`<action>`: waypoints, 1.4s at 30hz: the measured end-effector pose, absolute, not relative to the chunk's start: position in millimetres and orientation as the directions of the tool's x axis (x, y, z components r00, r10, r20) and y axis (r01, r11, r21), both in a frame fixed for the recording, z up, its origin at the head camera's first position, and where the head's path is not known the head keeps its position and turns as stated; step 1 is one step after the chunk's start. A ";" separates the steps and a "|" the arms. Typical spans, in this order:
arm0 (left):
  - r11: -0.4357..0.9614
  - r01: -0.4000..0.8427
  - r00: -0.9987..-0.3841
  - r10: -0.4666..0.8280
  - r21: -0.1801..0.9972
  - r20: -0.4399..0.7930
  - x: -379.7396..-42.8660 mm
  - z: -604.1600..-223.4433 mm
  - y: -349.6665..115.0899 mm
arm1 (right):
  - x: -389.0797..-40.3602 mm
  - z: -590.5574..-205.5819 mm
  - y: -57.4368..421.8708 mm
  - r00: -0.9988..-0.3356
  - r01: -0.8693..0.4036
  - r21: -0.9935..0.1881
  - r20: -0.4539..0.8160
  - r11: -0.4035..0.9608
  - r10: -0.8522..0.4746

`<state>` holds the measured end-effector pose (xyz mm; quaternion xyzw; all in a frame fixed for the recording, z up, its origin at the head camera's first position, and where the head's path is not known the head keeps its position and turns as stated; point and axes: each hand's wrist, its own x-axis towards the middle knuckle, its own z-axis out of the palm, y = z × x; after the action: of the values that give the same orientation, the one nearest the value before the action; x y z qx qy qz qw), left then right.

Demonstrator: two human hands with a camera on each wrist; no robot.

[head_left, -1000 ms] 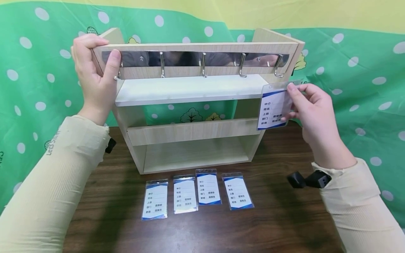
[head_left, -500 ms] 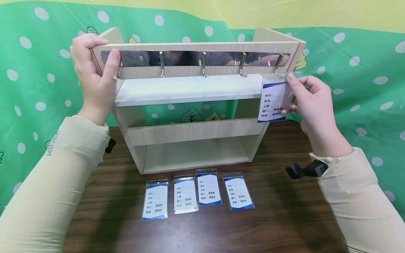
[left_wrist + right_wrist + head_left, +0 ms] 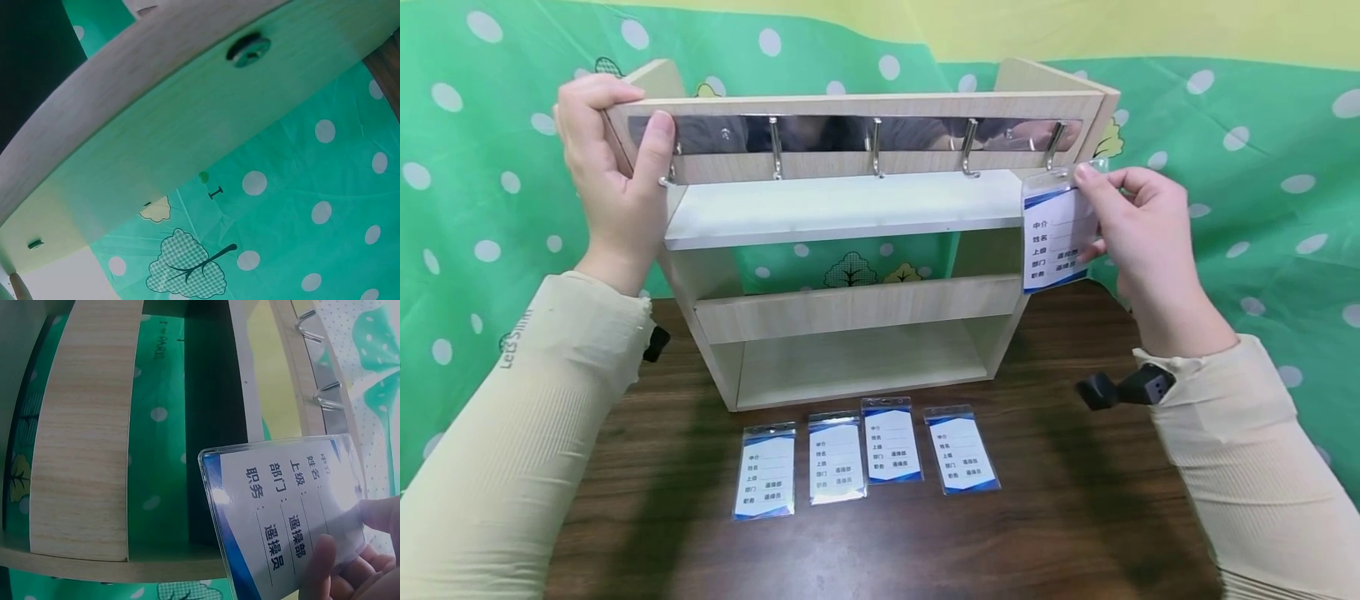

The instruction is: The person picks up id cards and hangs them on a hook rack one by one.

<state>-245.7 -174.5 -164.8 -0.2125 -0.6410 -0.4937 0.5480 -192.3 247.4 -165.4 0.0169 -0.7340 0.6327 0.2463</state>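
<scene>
My left hand (image 3: 610,162) grips the upper left corner of a pale wooden shelf unit (image 3: 857,304), thumb on the front board and fingers over its edge. Between thumb and fingers, my right hand (image 3: 1153,229) pinches the upper right edge of a clear badge holder (image 3: 1058,237) with a blue and white card. The holder hangs upright, its top edge right at the tip of the rightmost metal hook (image 3: 1054,146). In the right wrist view, the badge holder (image 3: 287,512) faces the camera, thumb and fingertips at its edge. The left wrist view shows the unit's side panel (image 3: 206,119).
Several more hooks, one of them a middle hook (image 3: 876,148), line the shiny metal strip (image 3: 925,133). Several matching badge holders lie in a row on the dark wooden table (image 3: 880,550), among them the leftmost badge holder (image 3: 765,471). A green dotted cloth (image 3: 1247,192) hangs behind.
My right hand has raised the badge holder from below the rightmost hook to the hook's tip. The left hand keeps its grip on the shelf unit. The head view has shifted slightly.
</scene>
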 end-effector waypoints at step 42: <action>0.428 0.807 -0.308 -0.284 0.407 0.908 -240.8 -165.7 -177.9 | -213.8 -161.2 237.6 -0.805 -0.313 -0.833 0.487 0.456 0.337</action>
<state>-240.8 -177.9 -165.7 -0.2042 -0.6399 -0.4944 0.5517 -213.8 237.6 -161.2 -0.0078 -0.7943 0.5213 0.3118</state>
